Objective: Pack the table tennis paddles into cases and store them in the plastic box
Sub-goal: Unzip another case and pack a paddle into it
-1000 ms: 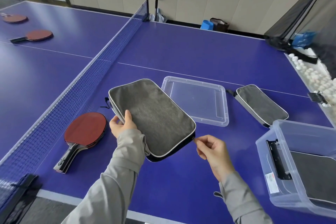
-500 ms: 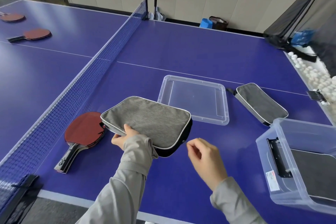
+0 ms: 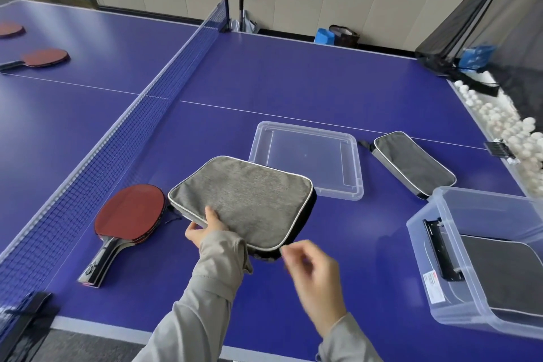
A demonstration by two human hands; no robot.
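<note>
My left hand (image 3: 207,228) grips the near left edge of a grey paddle case (image 3: 244,200), held nearly flat just above the blue table (image 3: 293,82). At the case's near right corner, my right hand (image 3: 316,276) has its fingertips pinched at the zipper edge; it is blurred. Red paddles (image 3: 129,214) lie stacked to the left of the case, handles toward me. A second grey case (image 3: 414,166) lies at the right. The clear plastic box (image 3: 435,247) at the right edge holds a dark case (image 3: 505,270).
The box's clear lid (image 3: 307,157) lies flat behind the held case. The net (image 3: 123,129) runs along the left. Two more red paddles (image 3: 44,57) lie beyond it. White balls (image 3: 499,120) fill a trough at the far right.
The case has been lowered from a raised tilt to nearly flat and turned. My right hand has moved along its near edge toward the corner.
</note>
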